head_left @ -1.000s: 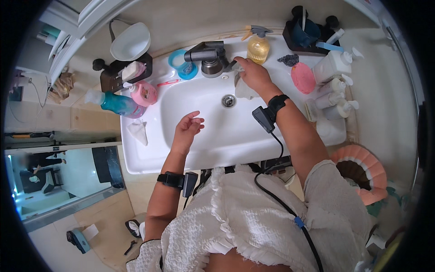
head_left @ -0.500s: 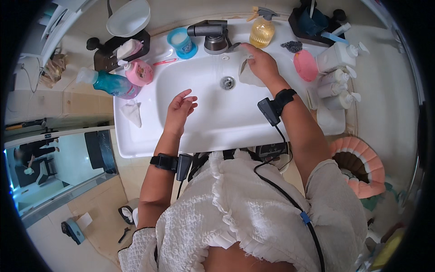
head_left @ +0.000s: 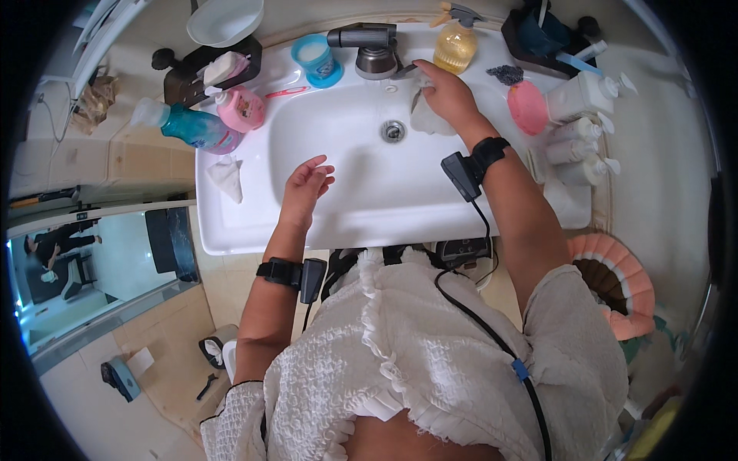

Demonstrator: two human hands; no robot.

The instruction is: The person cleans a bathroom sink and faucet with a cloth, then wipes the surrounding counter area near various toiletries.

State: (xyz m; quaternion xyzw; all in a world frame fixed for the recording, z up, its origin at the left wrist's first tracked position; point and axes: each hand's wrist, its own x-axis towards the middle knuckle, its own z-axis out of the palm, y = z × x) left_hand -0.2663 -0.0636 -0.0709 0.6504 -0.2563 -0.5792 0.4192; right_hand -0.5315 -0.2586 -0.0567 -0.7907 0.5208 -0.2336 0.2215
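Observation:
My right hand [head_left: 452, 96] is at the far side of the white sink [head_left: 346, 219], beside the dark grey faucet [head_left: 374, 58]. A thin, pale grey-white cloth [head_left: 430, 115] hangs from its grip over the basin's edge, to the right of the drain [head_left: 393, 131]. The fingertips of that hand reach the faucet's lever [head_left: 405, 71]; the hand partly hides how they touch it. Over the left part of the basin hovers my left hand [head_left: 307, 187], holding nothing, its fingers loosely bent and apart.
Left of the basin stand a pink pump bottle [head_left: 241, 109], a teal bottle [head_left: 196, 129] and a folded white cloth [head_left: 225, 180]. A blue cup [head_left: 315, 61] and a yellow spray bottle [head_left: 455, 48] flank the faucet. White pump bottles [head_left: 582, 98] and a pink oval item [head_left: 528, 107] line the right.
The view has shifted slightly, so the sink sits a little higher and further right. My right hand stays by the lever with the cloth, which hangs more bunched. My left hand barely moves.

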